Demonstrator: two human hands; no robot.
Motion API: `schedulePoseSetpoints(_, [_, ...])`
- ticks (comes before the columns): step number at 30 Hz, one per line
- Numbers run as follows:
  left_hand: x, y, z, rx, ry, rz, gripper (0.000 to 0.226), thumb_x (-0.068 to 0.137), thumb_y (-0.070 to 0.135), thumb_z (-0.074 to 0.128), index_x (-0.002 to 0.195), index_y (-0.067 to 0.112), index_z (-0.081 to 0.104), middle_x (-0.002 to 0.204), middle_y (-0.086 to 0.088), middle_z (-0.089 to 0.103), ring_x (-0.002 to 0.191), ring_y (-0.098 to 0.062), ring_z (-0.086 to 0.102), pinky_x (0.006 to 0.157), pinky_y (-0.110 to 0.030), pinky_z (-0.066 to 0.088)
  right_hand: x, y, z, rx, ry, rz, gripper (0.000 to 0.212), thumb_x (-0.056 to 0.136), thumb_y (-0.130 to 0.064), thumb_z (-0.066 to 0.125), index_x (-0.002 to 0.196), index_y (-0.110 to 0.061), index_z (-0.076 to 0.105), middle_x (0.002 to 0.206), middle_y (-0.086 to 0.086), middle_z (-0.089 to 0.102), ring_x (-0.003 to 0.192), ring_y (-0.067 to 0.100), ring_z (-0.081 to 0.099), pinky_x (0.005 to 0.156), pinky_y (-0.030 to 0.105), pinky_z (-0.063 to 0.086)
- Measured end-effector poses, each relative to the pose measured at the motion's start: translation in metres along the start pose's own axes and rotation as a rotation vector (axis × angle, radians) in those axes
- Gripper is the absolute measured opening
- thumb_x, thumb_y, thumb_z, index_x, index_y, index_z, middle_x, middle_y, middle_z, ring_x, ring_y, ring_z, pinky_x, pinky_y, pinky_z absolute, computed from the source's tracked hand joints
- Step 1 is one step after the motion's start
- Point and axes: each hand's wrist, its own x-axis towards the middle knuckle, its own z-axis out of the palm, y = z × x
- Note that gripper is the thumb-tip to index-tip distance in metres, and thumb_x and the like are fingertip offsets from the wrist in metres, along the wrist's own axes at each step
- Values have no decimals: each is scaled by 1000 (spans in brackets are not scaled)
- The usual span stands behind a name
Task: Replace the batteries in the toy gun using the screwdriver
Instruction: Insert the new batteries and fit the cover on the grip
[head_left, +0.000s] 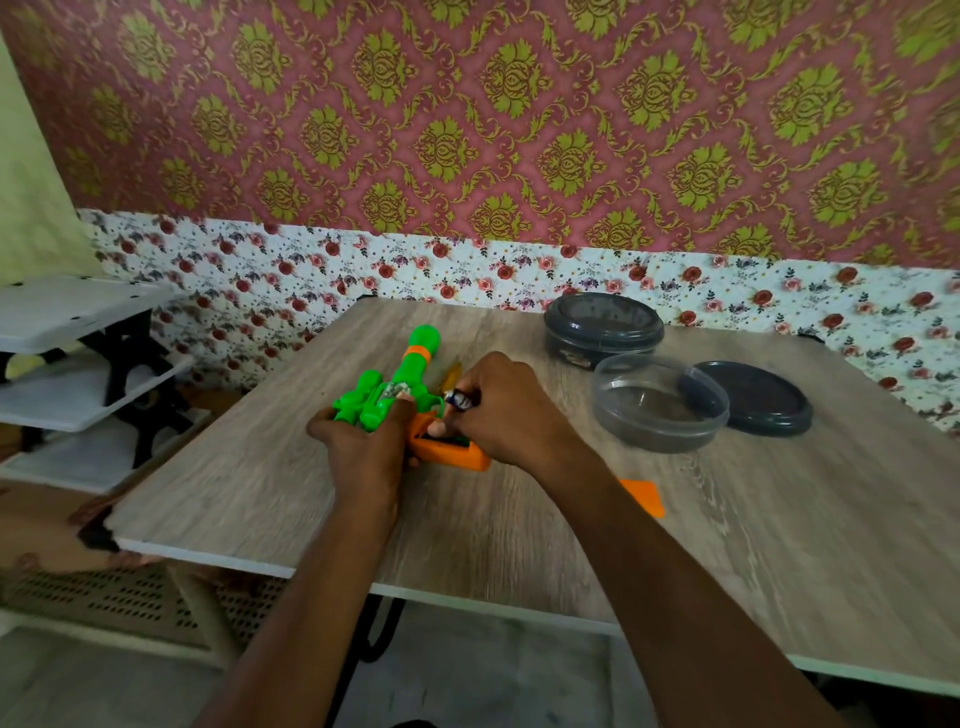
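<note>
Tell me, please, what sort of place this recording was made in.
Likely a room in a home: ornate floral wallpaper, a wood-grain table by the wall, and a white shelf rack beside it.

A red-pink wall (467, 104) with green-gold damask fills the back. Below it runs a white band (311, 270) printed with red roses. A pale yellow wall (31, 208) stands at the left, beside white shelves (67, 312) on black brackets. The desk (260, 493) is grey wood-grain with a white edge, over a grey floor (493, 675).

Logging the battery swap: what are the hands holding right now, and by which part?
Left hand grips the toy gun by its green body; right hand pinches a battery by one end.
</note>
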Motion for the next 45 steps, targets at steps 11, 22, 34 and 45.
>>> schedulePoseSetpoints(11, [2, 14, -2, -183, 64, -225, 59, 84, 19, 80, 115, 16, 29, 103, -13, 57, 55, -12, 57, 34, -19, 39, -12, 19, -14, 781, 147, 427, 33, 99, -24, 62, 95, 7, 70, 60, 7, 42, 43, 11, 33, 45, 23, 27])
schedulePoseSetpoints(22, [-3, 14, -2, -55, 39, -128, 63, 85, 26, 81, 123, 13, 34, 109, -10, 62, 65, -14, 64, 38, -24, 49, -21, 24, -12, 726, 30, 206, 25, 103, -20, 61, 102, 1, 74, 65, 16, 53, 38, 10, 31, 42, 23, 28])
schedulePoseSetpoints(34, [-2, 19, -6, -319, -16, -288, 53, 89, 21, 76, 136, 6, 55, 95, -9, 71, 51, -5, 66, 40, -17, 47, -18, 19, -12, 711, 108, 89, 17, 102, -12, 59, 95, -11, 74, 67, 9, 62, 37, 6, 36, 43, 22, 30])
schedulePoseSetpoints(45, [-15, 29, -8, -376, -271, -345, 16, 94, 15, 67, 109, 8, 68, 80, -6, 78, 63, -13, 74, 54, -27, 60, -10, 10, -6, 674, 213, -8, 12, 102, -8, 59, 99, -9, 70, 75, -6, 65, 45, -6, 53, 51, 13, 36])
